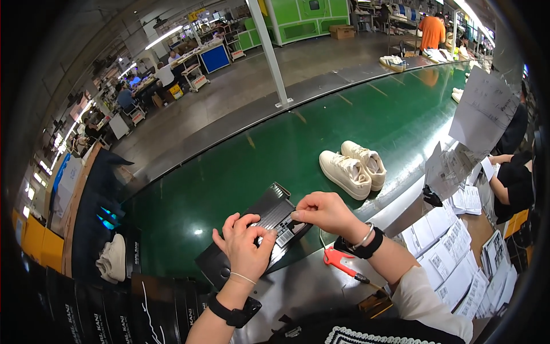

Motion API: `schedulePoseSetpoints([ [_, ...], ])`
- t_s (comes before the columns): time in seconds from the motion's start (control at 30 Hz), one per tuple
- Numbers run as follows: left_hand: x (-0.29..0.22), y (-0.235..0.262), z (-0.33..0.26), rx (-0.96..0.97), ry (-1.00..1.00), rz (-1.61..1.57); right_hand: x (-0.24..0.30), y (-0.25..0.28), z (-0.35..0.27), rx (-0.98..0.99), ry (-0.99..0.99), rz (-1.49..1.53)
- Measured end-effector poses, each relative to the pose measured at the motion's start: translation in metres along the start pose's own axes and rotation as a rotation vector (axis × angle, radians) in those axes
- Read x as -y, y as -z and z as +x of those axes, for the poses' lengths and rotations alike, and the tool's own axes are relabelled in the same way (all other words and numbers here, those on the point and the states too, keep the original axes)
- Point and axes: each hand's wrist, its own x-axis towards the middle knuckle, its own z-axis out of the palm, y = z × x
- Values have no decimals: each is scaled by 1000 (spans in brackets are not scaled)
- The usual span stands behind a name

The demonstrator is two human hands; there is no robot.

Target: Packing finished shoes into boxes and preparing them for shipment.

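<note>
A black shoebox [213, 262] lies at an angle on the near edge of the green conveyor belt, before me. A black-and-white printed label [285, 236] sits on its side. My left hand [245, 243] rests on the box with its fingers apart, the thumb by the label's left edge. At the label's far right corner, my right hand [327, 214] pinches with thumb and forefinger; the fingertips partly hide what they grip, which looks like the label's edge. A pair of cream sneakers [350, 169] stands on the belt beyond my right hand.
A red air blow gun [339, 259] lies right of the box. Label sheets [444, 252] cover the right side, near another person's arm [499, 186]. Black boxes [163, 307] stand at the lower left, with a cream shoe [113, 258] beside them. A metal post [268, 51] rises at the belt's far edge.
</note>
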Motion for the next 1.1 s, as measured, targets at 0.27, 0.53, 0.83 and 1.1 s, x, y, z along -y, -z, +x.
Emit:
schedulePoseSetpoints([
  [0.27, 12, 4, -1, 9, 10, 55, 5, -5, 11, 134, -75, 48],
  [0.53, 19, 7, 0, 15, 4, 78, 0, -17, 11, 46, 174, -137],
  [0.83, 24, 13, -1, -15, -98, 187, 1, -36, 0, -89, 375, -273],
  [1.1, 41, 20, -5, -116, -80, 102, -4, -79, -25, -259, 814, -531],
])
